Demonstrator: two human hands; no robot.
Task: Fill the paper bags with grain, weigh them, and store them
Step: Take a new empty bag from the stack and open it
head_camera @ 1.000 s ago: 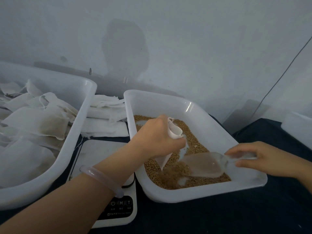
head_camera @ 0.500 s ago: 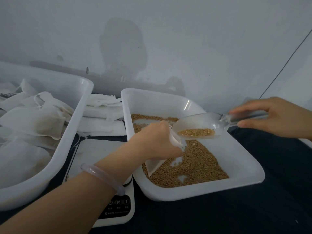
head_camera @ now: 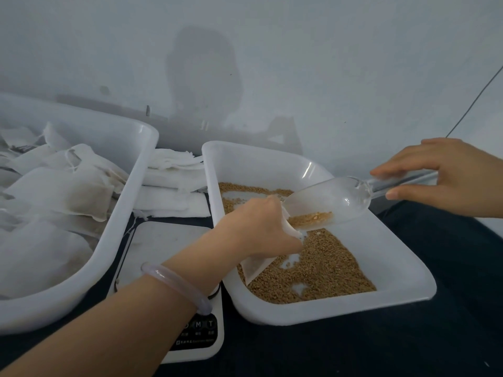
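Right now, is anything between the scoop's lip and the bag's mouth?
Nothing visible does. The scoop in the right hand tips grain at the mouth of the bag, which the left hand grips.

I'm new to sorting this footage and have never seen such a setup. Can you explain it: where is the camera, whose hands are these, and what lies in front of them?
No machine here: a person works with bare hands, and the single camera sits on their head, looking forward and down. The left hand grips a small paper bag, held open over a white tray of brown grain. The right hand pinches the handle of a clear scoop, tilted so grain slides toward the bag's mouth. Left of the tray lies a white kitchen scale. Behind it sits a stack of flat bags, apparently empty. The big white tub on the left holds bags that look filled.
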